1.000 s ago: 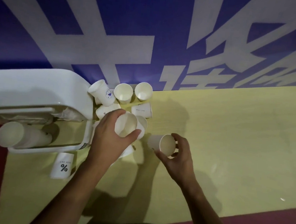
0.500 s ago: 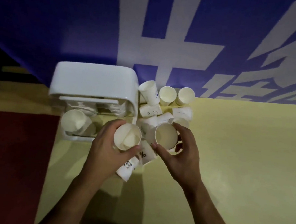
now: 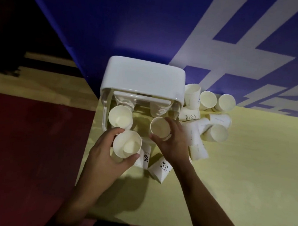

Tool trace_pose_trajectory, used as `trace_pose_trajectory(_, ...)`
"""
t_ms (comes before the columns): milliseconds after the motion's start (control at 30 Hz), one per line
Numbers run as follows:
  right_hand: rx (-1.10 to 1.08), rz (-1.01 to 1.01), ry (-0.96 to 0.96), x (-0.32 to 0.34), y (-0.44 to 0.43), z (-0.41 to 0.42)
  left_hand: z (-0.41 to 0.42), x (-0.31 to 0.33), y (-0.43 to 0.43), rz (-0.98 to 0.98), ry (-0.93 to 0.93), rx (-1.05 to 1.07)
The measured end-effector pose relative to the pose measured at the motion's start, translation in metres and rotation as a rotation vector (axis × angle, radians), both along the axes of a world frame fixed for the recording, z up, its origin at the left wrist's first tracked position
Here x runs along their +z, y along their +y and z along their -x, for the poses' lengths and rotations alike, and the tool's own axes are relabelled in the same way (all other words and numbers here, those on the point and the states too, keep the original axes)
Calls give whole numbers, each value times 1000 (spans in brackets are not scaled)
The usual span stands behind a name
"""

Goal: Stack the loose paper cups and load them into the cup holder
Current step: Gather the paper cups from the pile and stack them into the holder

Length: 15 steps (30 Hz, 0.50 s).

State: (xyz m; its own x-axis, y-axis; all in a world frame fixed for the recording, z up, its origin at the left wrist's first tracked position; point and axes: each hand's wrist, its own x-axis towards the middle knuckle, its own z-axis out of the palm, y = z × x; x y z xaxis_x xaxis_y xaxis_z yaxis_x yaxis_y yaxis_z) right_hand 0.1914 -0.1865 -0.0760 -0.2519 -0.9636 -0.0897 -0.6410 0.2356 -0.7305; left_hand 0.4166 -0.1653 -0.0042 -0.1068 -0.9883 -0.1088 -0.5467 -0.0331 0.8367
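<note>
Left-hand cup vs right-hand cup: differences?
The left-hand cup is held nearer the camera, before the cup holder; the right-hand cup is over the holder's base. The left-hand cup looks brighter, the right-hand cup shaded. Shared: white paper cups, mouths up, held in left hand and right hand.

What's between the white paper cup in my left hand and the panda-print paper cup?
The head view shows one white paper cup printed with a percent sign between the white paper cup held by the left hand and the panda-printed paper cup.

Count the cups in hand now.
2: left hand grips one cup in front of the cup holder; right hand holds another cup at the holder's right side. Others may be nested unseen.
</note>
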Motion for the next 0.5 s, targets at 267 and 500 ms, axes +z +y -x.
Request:
trace_pose_trajectory(267,27,-119,157,-29,-9,-3,14,-4,-2,5,-7,-14)
trace_pose_trajectory(500,-173,56,-22,-1,30,9,60,-1,-31,51,-13,-55)
